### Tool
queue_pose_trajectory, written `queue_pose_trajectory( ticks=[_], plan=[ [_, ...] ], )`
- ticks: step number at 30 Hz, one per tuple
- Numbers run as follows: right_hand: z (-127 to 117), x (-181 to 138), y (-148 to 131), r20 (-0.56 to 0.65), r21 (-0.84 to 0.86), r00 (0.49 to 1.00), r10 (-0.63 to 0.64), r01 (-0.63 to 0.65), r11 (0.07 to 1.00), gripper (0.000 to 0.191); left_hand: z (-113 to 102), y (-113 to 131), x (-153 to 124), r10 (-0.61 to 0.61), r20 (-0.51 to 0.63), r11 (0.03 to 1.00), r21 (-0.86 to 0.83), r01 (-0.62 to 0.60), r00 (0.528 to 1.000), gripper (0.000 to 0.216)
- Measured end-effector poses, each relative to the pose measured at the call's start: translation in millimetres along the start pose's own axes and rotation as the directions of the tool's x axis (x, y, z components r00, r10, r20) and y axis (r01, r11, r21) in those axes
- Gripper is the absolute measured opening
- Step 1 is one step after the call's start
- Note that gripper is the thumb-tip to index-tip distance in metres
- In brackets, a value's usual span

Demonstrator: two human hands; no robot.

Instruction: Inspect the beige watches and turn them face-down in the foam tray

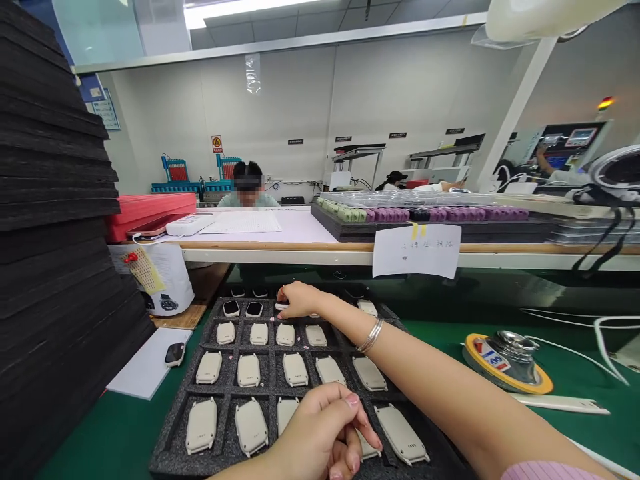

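A black foam tray (273,363) with square compartments lies before me, holding cream watch cases (250,370), most with their backs up. Two in a far row show dark screens, such as this watch (254,309). My right hand (299,299) reaches to that far row, its fingers closed around a pale watch case (281,307), of which only an edge shows. My left hand (330,427) hovers over the near rows, fingers curled in and thumb against the forefinger, with nothing visible in it. It partly covers the watch cases beneath.
Tall black foam trays (55,200) are stacked at left. A watch (175,354) rests on a white pad (149,363). At right sits a round metal-topped bottle (510,360) with a yellow base. A shelf (300,255) crosses above the tray's far end; a person (249,190) sits beyond.
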State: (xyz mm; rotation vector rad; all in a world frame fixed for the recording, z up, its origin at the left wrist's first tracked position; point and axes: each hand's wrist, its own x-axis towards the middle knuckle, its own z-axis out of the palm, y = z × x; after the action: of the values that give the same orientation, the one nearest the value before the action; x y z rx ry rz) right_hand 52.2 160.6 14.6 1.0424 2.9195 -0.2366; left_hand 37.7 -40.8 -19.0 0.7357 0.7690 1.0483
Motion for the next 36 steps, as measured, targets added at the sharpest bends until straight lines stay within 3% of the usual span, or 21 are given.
queue_pose_trajectory(
  ticks=[5, 10, 15, 20, 25, 28, 32, 36],
  plan=[
    [-14.6, 17.9, -8.0, 0.099, -0.04, 0.994, 0.047, -0.043, 0.998, 0.028, -0.5, -4.1, 4.7, -0.017, 0.001, 1.0, 0.016, 0.017, 1.0, 0.055],
    [-25.0, 32.8, -28.5, 0.051, -0.041, 0.998, 0.032, -0.029, 0.999, 0.031, -3.7, -5.9, 7.8, -0.053, 0.026, 0.996, 0.076, 0.051, 0.998, 0.056],
    [-12.7, 47.7, -55.9, 0.096, -0.063, 0.995, -0.004, 0.01, 0.998, 0.03, -5.3, -4.5, 9.0, -0.057, 0.05, 0.989, 0.141, 0.049, 0.997, 0.056],
    [-14.1, 56.2, -62.0, 0.106, -0.114, 0.994, -0.041, 0.053, 0.992, 0.029, -4.2, -3.8, 8.5, -0.059, 0.059, 0.987, 0.151, 0.049, 0.997, 0.056],
    [-22.4, 67.3, -74.1, 0.04, -0.117, 0.982, -0.186, 0.189, 0.975, 0.033, -4.6, -5.0, 10.7, -0.074, 0.053, 0.979, 0.192, 0.063, 0.996, 0.053],
    [-16.8, 76.7, -89.0, 0.071, -0.104, 0.962, -0.263, 0.269, 0.957, 0.033, -6.8, -5.7, 12.5, -0.075, 0.065, 0.979, 0.196, 0.061, 0.995, 0.049],
    [-7.5, 86.2, -100.2, 0.115, -0.094, 0.958, -0.264, 0.275, 0.957, 0.031, -9.8, -6.4, 13.4, -0.087, 0.065, 0.987, 0.143, 0.077, 0.994, 0.046],
    [-5.1, 85.0, -95.2, 0.077, -0.052, 0.963, -0.258, 0.262, 0.964, 0.03, -9.6, -8.3, 13.7, -0.062, 0.049, 0.988, 0.146, 0.054, 0.997, 0.047]
  ],
)
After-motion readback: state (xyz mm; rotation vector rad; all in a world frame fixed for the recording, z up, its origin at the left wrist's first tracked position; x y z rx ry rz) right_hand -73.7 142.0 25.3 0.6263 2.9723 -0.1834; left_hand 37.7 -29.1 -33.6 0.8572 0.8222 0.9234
